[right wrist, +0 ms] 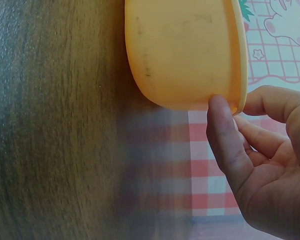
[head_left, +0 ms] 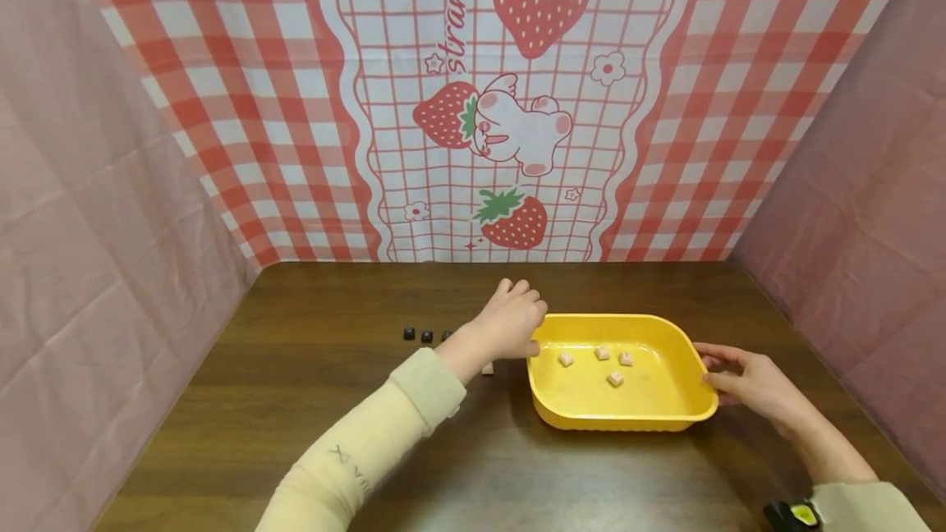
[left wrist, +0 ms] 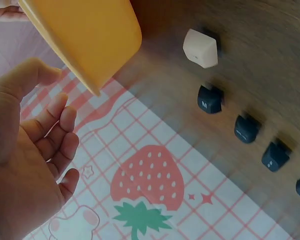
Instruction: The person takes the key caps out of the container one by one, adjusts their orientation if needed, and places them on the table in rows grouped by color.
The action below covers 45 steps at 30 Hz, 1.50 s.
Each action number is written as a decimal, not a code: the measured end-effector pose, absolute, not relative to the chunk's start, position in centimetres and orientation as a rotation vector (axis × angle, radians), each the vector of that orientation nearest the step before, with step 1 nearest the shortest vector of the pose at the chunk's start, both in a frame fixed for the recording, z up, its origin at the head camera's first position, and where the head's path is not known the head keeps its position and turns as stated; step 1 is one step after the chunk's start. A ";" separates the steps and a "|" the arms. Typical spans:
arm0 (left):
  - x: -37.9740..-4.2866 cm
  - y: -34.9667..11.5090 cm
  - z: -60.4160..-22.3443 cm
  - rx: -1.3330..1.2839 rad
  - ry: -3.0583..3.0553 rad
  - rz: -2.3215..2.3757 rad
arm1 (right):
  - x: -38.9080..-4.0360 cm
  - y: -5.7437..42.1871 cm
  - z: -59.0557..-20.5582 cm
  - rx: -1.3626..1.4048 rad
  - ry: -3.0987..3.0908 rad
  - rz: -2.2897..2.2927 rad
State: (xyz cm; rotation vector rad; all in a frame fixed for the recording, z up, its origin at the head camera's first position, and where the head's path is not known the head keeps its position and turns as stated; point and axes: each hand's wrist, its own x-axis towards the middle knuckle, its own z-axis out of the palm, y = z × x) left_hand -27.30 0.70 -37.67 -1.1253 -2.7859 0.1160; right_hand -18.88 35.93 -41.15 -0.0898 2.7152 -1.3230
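A yellow plastic basin point(head_left: 621, 401) stands on the table, with several beige keycaps point(head_left: 615, 379) lying loose inside it. At its left rim is my left hand point(head_left: 510, 323). Its fingers point(left wrist: 62, 125) are loosely bent, with a gap to the thumb and nothing visible between them. My right hand point(head_left: 754, 384) pinches the basin's right end, thumb point(right wrist: 222, 130) against the outer wall and index finger at the rim. Left of the basin, one beige keycap point(left wrist: 201, 48) lies beside a row of several black keycaps point(left wrist: 210, 99), partly hidden by the left arm in the head view.
Dark wooden table point(head_left: 259, 401) under everything. A strawberry-print checked cloth point(head_left: 296, 146) hangs along the back edge, and pink cloths point(head_left: 111, 187) hang at both sides. A black band with a yellow face point(head_left: 801, 514) is near the right cuff.
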 end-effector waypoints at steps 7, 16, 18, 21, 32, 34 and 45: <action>-27.3 2.4 -38.1 -1.170 -2.806 0.107 | -18.9 36.0 -41.3 -0.103 2.666 -1.359; -27.7 4.0 -39.4 -1.228 -2.796 0.148 | -19.2 36.0 -41.5 -0.100 2.684 -1.347; -27.7 4.4 -39.7 -1.245 -2.798 0.161 | -19.2 36.0 -41.4 -0.104 2.690 -1.344; -27.8 4.9 -40.3 -1.270 -2.799 0.192 | -19.2 36.0 -41.4 -0.109 2.696 -1.343; -28.0 6.5 -41.5 -1.315 -2.730 0.421 | -19.0 35.9 -41.2 -0.103 2.682 -1.352; -27.9 6.8 -41.6 -1.327 -2.725 0.460 | -18.9 35.9 -41.2 -0.101 2.686 -1.349; -27.6 7.2 -42.2 -1.322 -2.723 0.575 | -18.9 35.9 -41.2 -0.083 2.686 -1.339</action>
